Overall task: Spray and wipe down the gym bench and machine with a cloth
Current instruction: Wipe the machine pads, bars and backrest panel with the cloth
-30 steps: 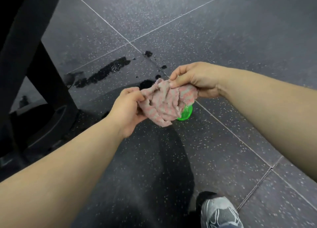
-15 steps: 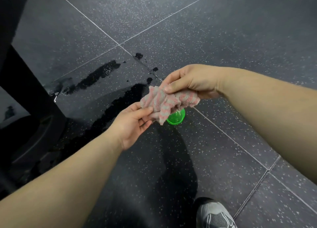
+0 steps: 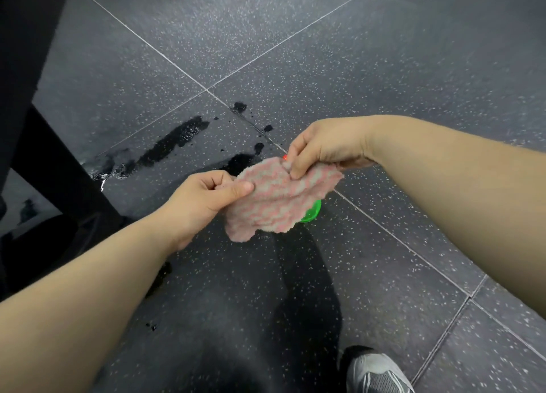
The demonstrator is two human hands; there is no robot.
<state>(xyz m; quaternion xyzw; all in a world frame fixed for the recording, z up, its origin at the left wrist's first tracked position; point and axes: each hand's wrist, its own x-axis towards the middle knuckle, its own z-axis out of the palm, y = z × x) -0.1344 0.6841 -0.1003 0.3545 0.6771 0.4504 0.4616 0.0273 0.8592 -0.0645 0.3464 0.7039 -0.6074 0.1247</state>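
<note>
Left hand [image 3: 204, 203] and right hand [image 3: 322, 147] each pinched an edge of the pink-and-grey cloth [image 3: 280, 203], holding it spread between them above the speckled floor [image 3: 384, 67]; a green object [image 3: 311, 214], probably the spray bottle, sat mostly hidden beneath it; wet patches [image 3: 177, 138] lay near the dark machine frame [image 3: 44, 144]; judged stage: cloth being readied, no wiping under way, bench not in view
</note>
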